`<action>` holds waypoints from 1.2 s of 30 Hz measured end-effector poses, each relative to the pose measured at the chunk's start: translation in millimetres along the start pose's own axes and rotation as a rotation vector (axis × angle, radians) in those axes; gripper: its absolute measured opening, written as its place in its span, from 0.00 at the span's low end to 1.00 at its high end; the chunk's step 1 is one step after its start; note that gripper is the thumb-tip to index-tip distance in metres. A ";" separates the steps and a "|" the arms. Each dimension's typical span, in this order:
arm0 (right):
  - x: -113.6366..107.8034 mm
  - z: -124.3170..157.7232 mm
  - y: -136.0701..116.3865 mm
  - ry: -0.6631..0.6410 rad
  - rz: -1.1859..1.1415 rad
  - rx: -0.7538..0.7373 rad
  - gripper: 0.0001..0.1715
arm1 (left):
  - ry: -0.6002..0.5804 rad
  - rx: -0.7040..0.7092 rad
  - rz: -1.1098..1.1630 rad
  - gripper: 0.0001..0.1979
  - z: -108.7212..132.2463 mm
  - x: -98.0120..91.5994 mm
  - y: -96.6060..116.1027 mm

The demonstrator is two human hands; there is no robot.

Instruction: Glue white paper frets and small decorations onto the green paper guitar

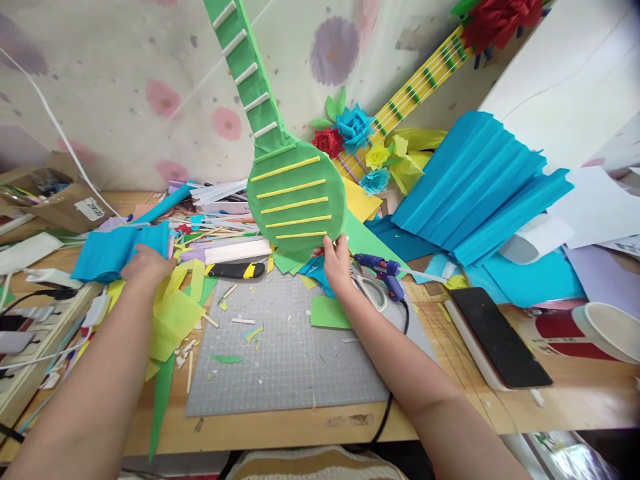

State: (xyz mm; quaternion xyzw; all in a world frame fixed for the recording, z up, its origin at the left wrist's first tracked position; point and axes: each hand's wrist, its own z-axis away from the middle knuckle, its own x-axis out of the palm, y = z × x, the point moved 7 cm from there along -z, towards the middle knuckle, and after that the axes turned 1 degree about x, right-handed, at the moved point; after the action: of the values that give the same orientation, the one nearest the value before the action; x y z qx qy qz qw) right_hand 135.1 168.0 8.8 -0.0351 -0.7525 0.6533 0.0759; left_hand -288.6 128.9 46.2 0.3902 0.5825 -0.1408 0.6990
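My right hand (336, 261) pinches the lower edge of a green paper guitar (295, 200), holding it upright above the grey cutting mat (295, 353). The guitar's round body carries yellow strips and its neck carries white strips, rising to the top of the picture. My left hand (146, 265) is closed on a bundle of blue crepe paper (115, 252) at the left of the desk. Yellow tissue pieces (175, 313) lie just below that hand.
A blue glue gun (383, 270), scissors (373, 293) and a yellow-black utility knife (237, 270) lie by the mat. Pleated blue paper (480, 187), paper flowers (350, 133), a yellow paper guitar (420, 80), a phone (500, 337), a red cup (585, 330) and a cardboard box (55, 197) crowd the desk.
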 end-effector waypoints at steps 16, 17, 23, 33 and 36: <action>3.1 4.4 1.3 -0.002 -0.090 -0.008 0.16 | 0.144 0.056 -0.335 0.22 25.2 -62.8 0.4; 4.2 4.2 2.3 -0.008 -0.091 -0.009 0.16 | 0.074 0.098 -0.344 0.22 33.1 -48.3 9.4; 7.3 4.8 -1.5 -0.010 -0.077 -0.019 0.16 | -0.071 0.358 -0.266 0.22 92.6 24.4 74.4; 1.7 -0.4 -8.4 0.069 -0.019 -0.059 0.14 | -0.125 0.559 -0.198 0.21 138.1 62.5 133.2; 0.6 0.9 -5.0 0.066 0.002 -0.037 0.14 | -0.153 0.600 -0.062 0.26 137.1 51.7 128.9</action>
State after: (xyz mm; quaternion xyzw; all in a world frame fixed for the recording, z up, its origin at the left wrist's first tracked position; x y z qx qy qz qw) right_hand 134.5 166.6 13.7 -0.0587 -0.7615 0.6379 0.0992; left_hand -93.5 129.5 49.8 0.5495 0.4722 -0.3565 0.5900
